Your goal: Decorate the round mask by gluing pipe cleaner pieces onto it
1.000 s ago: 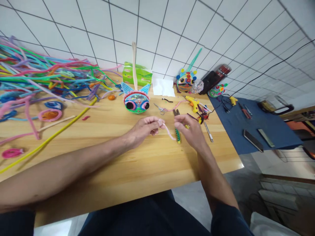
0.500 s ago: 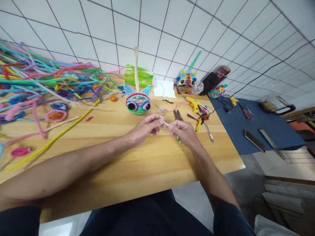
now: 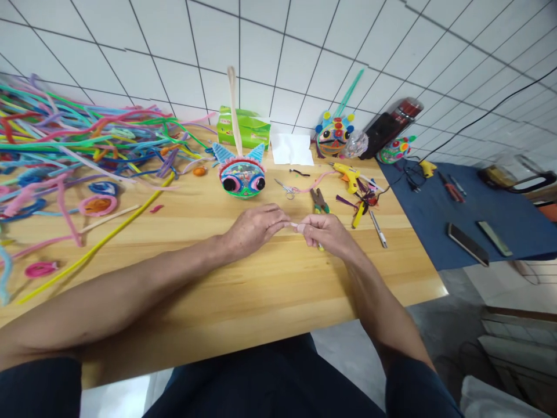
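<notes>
Between left hand [image 3: 252,231] and right hand [image 3: 327,233], pale strip [image 3: 294,225], ends hidden by fingers.

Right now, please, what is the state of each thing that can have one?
Pale strip: held in both hands
Left hand: pinching
Right hand: pinching
Pliers: lying, jaws apparently parted, handles partly covered
Scissors: lying, opening unclear
Glue gun: lying sideways, power unclear
Phone: flat, screen dark

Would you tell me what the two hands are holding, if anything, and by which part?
The left hand and right hand pinch a pale strip on either side of its short visible stretch; its ends are hidden.
</notes>
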Available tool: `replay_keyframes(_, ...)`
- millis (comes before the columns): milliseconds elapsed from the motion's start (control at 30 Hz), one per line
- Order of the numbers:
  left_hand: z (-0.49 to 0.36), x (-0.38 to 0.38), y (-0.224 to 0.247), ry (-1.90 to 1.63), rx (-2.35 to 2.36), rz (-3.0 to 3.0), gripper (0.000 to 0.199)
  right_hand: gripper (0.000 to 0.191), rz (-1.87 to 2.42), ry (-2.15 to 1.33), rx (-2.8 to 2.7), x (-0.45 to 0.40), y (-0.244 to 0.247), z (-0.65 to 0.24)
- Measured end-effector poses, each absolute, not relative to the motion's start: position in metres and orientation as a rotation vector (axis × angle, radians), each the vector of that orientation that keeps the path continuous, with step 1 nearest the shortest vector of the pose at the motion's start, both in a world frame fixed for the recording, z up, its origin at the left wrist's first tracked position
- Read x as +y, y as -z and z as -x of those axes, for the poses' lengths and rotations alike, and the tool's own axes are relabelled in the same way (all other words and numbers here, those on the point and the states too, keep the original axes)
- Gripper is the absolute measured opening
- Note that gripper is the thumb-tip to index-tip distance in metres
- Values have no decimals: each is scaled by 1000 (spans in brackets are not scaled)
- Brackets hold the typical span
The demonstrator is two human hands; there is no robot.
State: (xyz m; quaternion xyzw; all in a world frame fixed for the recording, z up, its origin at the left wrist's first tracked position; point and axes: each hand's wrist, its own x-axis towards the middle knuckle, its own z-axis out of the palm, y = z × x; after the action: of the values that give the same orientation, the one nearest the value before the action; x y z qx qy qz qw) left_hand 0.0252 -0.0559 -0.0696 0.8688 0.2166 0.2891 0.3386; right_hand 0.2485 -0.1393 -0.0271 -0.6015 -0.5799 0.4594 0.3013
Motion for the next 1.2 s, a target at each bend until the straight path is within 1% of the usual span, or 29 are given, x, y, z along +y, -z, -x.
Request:
replay_keyframes(133,-24,-58,70,-663,692,-2350,29,32,1562,-1223,-1510,-139,32,-248)
replay_keyframes(267,-25,-60,65,-635,833,-2305,25,28,1578,-1002,-1635,-141,35,-246)
replay_keyframes(400,-27,-61,62,-639,896,-2154,27,20,1610,-746,-1784,-143,31,-247)
replay_keyframes(567,-29,-63,59,-601,896,-2037,30,16,1665,-659,-1749,-142,28,-254)
replay_keyframes(700,-29,-64,58,-597,868,-2034,29,15,1697,-675,-1705,-139,32,-266)
replay_keyframes(833,-28,-62,58,-602,871,-1994,32,20,1721,-685,-1670,-135,32,-279)
replay_keyframes(967,-29,-62,57,-562,881,-1905,35,25,1659,-828,-1582,-132,30,-282)
replay_keyframes(1067,-30,-62,56,-549,907,-1837,32,28,1610,-937,-1525,-131,28,-279)
replay_keyframes(1200,-31,-62,57,-567,935,-1804,30,29,1610,-960,-1520,-131,27,-279)
